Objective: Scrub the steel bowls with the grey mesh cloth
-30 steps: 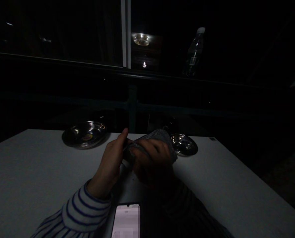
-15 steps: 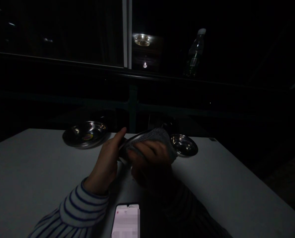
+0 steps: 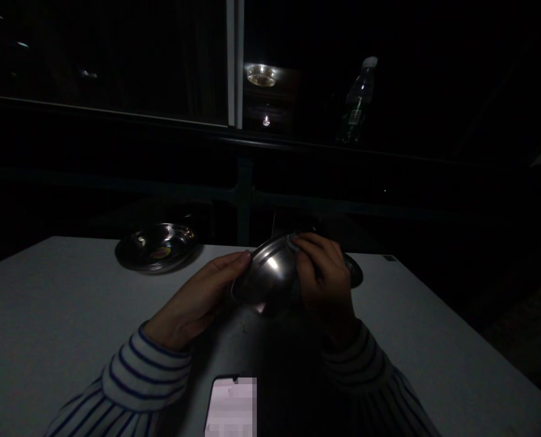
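A shiny metal bowl (image 3: 273, 276) is held tilted above the white table, its rounded side toward me. My left hand (image 3: 202, 291) grips its left edge, thumb along the rim and fingers partly hidden. At the right rim, my right hand (image 3: 327, 276) is closed on a grey cloth (image 3: 293, 243), pinched against the bowl. Only a little of the cloth shows between the fingers. Behind my right hand another metal bowl (image 3: 355, 273) rests on the table, mostly covered from view.
Stacked metal bowls (image 3: 156, 249) stand at the back left of the white table (image 3: 70, 315). A lit phone (image 3: 229, 403) lies at the near edge, between my forearms. Beyond the table, a plastic bottle (image 3: 359, 100) stands on a dark ledge by the window. The scene is dim.
The bowl has turned so its rounded side faces me. My right hand has moved right and up to the rim, and the cloth, spread out before, is now mostly hidden.
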### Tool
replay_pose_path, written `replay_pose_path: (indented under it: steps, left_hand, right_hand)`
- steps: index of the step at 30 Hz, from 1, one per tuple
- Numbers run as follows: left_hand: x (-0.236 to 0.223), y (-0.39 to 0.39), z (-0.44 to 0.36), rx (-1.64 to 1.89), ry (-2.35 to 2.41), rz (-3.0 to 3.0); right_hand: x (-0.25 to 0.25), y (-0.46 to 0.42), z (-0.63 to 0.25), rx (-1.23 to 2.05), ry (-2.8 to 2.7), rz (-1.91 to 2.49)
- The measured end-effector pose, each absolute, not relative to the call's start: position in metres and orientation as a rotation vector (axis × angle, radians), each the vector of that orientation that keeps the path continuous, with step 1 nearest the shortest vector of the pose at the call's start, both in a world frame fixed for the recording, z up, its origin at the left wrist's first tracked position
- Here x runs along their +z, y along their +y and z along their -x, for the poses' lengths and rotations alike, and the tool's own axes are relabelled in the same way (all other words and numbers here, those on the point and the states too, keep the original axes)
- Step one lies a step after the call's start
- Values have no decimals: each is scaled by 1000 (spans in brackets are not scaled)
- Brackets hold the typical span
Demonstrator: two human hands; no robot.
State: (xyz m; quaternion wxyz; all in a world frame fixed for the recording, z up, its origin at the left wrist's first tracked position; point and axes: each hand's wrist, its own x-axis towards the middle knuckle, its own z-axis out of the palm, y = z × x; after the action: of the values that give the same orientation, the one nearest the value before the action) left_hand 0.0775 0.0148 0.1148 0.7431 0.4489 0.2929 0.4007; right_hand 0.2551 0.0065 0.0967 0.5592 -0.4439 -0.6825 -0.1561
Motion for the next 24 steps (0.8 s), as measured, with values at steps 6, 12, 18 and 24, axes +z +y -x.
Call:
replay_pose_path:
  steps: [6,12,18,24]
  left_hand:
    - [118,13,-78,921,653,-1018]
    - [111,19,-86,1240,805,-1005]
    - [107,23,-86,1316,901,-965]
    - [111,23,-85,1328,958,-867]
  right_hand:
    - [97,6,-254,-459,-1638,1064]
    - [89,-6,-230,-625,-2010,1033]
    - [86,-5,-230,-646,-2056,952]
    - [89,7,-247,-404,-1647,1090]
